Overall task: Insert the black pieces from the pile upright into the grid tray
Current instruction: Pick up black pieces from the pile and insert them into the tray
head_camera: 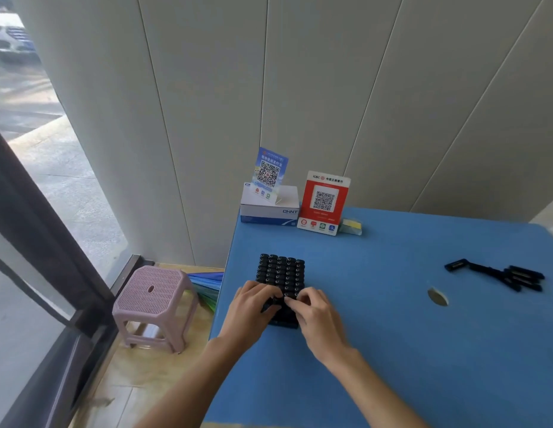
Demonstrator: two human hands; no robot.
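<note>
The black grid tray [286, 321] lies on the blue table near its left edge. Several black pieces [280, 270] stand upright in its far rows. My left hand [255, 307] and my right hand [315, 310] both rest on the tray's near half, fingertips meeting around a black piece [284, 296] at the middle. The fingers of both hands are curled on that piece. Their backs hide the near rows. A small pile of loose black pieces [512, 274] lies far to the right on the table.
A white box [269, 210] with a blue QR card [270, 171], a red QR stand [324, 203] and a small pad [350, 227] stand at the table's [392, 335] far side. A hole [437, 297] sits in the tabletop. A pink stool [151, 301] stands left, beside glass.
</note>
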